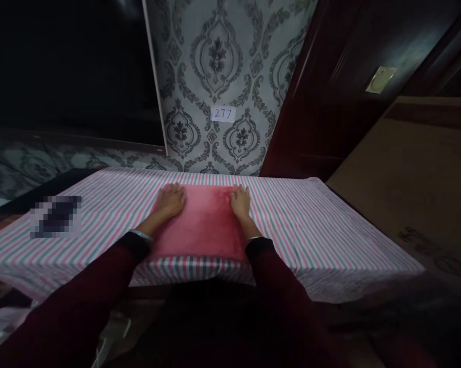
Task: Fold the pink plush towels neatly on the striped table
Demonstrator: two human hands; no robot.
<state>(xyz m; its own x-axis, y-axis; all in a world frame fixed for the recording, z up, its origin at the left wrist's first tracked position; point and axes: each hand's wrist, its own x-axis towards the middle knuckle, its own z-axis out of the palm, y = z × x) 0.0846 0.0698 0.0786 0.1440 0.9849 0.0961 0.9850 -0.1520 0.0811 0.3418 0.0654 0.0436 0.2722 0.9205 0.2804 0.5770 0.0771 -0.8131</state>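
Note:
A pink, plush-looking piece of cloth [203, 225] lies flat on a striped tablecloth [299, 220], close to the table's front edge. Darker red shading covers its right side and upper right corner. My left hand [171, 199] rests on the cloth's upper left part, fingers stretched forward. On the upper right edge lies my right hand [241, 200], its fingers apart and pointing away from me. Both palms face down, and neither hand grips anything that I can see.
A blurred-out dark object [56, 216] lies on the table's left side. Behind stand a patterned wall with a paper label [223, 114] reading 277 and a large dark screen [69, 71]. A big cardboard box [414, 189] borders the table on the right, near a dark red door [330, 87].

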